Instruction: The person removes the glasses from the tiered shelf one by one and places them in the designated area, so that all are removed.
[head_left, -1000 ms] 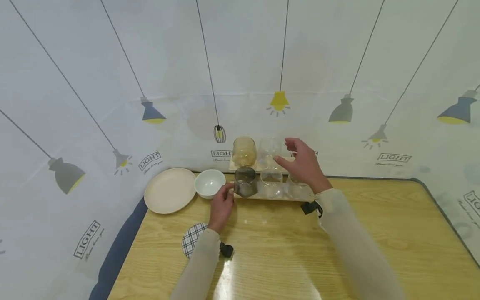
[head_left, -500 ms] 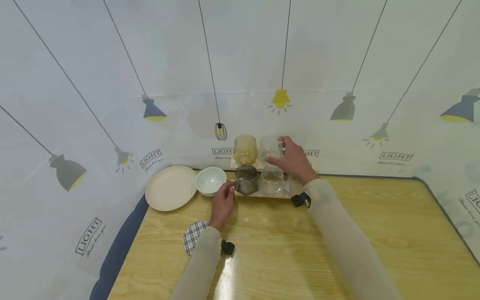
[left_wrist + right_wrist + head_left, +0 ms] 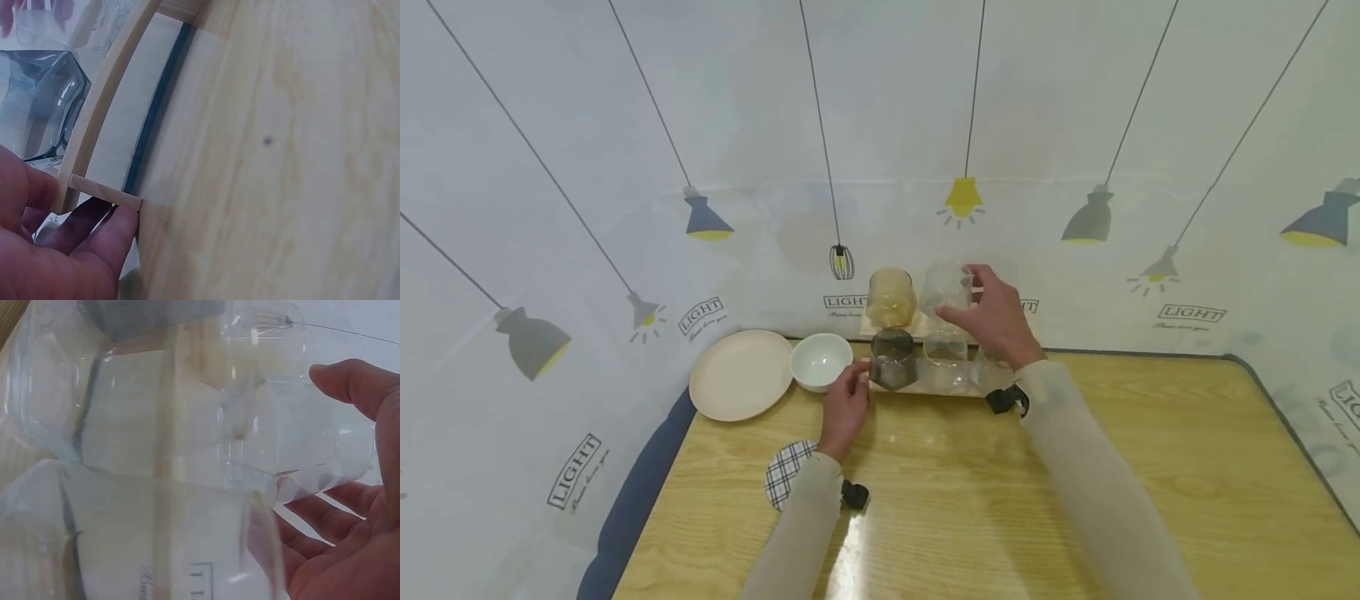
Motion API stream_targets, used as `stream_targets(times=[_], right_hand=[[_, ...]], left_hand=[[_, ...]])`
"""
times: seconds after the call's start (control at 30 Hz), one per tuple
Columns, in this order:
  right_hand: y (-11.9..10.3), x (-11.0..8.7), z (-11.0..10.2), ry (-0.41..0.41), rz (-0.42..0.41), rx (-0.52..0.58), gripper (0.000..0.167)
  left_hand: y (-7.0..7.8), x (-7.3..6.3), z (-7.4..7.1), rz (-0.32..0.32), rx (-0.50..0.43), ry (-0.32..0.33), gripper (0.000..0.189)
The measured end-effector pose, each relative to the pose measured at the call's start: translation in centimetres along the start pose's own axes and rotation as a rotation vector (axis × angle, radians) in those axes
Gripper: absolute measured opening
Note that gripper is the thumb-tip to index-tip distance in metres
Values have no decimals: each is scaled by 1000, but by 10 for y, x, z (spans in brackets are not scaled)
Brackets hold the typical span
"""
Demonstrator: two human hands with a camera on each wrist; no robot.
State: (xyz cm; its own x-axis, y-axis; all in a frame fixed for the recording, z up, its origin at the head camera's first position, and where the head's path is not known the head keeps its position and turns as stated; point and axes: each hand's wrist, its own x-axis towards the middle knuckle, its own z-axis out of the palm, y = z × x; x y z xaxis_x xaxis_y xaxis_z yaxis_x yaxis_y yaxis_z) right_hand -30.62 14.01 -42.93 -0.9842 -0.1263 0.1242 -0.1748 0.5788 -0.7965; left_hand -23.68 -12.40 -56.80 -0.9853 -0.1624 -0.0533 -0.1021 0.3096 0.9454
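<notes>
A two-tier wooden rack stands against the back wall with drinking glasses on it. My left hand grips the left end of its lower tier; in the left wrist view the fingers pinch the rack's small wooden crosspiece. My right hand holds a clear glass at the upper tier, thumb on one side and fingers on the other. Left of that glass sits an amber glass. On the lower tier are a smoky grey glass and two clear glasses, one in the middle.
A white bowl stands just left of the rack, beside a cream plate. A round checked mat lies partly under the left forearm on the wooden table. The lamp-printed wall cloth rises close behind the rack.
My right hand has reached left to the clear glass, taken hold of it and raised it slightly relative to the amber glass. The left hand has stayed at the rack's end.
</notes>
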Motion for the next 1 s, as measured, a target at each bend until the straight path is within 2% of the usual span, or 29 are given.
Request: stream_targets(times=[0.27, 0.6, 0.83, 1.0], right_hand=[[-7, -20, -24, 64, -40, 19, 89], [2, -65, -52, 141, -95, 41, 81], [18, -93, -70, 216, -100, 39, 78], [38, -114, -80, 265, -108, 39, 78]], left_hand=[[1, 1, 1, 0, 16, -1, 33], [1, 0, 0, -14, 7, 5, 33], [2, 2, -1, -13, 18, 1, 33], [2, 1, -1, -19, 23, -6, 34]])
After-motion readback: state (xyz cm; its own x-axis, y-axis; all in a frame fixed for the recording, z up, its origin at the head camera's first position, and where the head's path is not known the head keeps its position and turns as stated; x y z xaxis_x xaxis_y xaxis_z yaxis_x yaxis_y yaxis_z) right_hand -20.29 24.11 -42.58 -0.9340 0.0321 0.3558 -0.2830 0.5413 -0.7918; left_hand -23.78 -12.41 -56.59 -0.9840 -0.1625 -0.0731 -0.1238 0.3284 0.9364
